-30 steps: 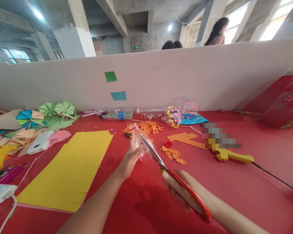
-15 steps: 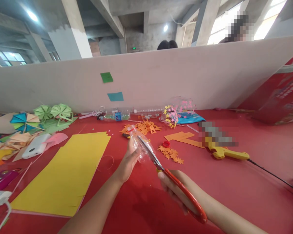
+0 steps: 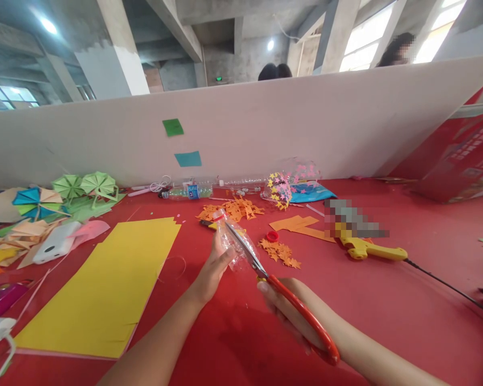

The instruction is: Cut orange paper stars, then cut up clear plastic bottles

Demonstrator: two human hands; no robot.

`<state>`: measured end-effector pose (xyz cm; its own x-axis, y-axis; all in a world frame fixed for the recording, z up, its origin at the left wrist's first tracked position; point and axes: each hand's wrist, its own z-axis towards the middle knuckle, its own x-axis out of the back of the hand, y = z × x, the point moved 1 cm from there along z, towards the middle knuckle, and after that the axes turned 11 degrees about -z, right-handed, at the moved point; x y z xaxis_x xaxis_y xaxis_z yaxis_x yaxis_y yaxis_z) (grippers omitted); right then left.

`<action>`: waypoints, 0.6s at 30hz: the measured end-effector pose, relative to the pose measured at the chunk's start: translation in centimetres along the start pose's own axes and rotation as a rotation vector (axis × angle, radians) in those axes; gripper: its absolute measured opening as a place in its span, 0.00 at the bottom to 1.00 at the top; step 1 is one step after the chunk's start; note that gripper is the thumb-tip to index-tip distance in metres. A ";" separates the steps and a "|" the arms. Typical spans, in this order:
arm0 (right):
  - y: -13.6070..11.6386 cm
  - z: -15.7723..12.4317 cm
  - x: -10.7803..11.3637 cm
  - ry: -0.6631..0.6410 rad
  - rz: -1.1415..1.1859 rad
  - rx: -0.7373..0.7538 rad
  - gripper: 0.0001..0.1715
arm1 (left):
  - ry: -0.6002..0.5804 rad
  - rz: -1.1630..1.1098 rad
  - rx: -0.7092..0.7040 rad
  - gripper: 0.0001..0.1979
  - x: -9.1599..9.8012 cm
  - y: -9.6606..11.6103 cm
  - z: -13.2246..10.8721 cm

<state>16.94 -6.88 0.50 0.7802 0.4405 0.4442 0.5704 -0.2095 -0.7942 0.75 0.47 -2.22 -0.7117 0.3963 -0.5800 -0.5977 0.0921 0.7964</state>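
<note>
My left hand (image 3: 212, 271) is closed around a clear plastic bottle piece (image 3: 238, 252), its neck pointing up and away from me. In my right hand (image 3: 287, 305) is a pair of scissors (image 3: 301, 313) with red handles, the fingers wrapped about the grips. The metal blades lie across the bottle piece and point toward its neck; whether they cut into the plastic I cannot tell. Just beyond are orange paper scraps (image 3: 241, 208) and a dark-and-yellow tool, partly hidden. A red bottle cap ring (image 3: 272, 236) rests by small orange paper stars (image 3: 282, 253) to the right.
Yellow paper sheets (image 3: 100, 289) lie on the red table at left, near a white device (image 3: 56, 244) and folded green paper umbrellas (image 3: 100, 185). At right rests a yellow glue gun (image 3: 370, 249) with its cord. Bottles (image 3: 193, 191) lie along the white partition (image 3: 233, 123).
The view has shifted slightly. Both hands keep nearly the same hold on the bottle piece and scissors, with only a very slight movement.
</note>
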 end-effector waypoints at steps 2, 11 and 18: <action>-0.1 -0.1 0.1 0.004 0.002 0.019 0.30 | 0.000 0.002 -0.023 0.38 0.0 0.1 0.0; 0.1 0.4 0.2 -0.043 0.087 0.064 0.30 | 0.052 -0.007 -0.064 0.34 0.1 0.2 0.5; 0.0 0.3 0.6 -0.021 0.081 0.055 0.33 | 0.066 -0.026 -0.102 0.30 -0.4 0.4 0.8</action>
<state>17.32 -6.34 0.64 0.8173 0.4422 0.3696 0.4905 -0.1972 -0.8488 1.09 1.06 -1.52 -0.7161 0.3337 -0.6131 -0.6485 0.0067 0.7612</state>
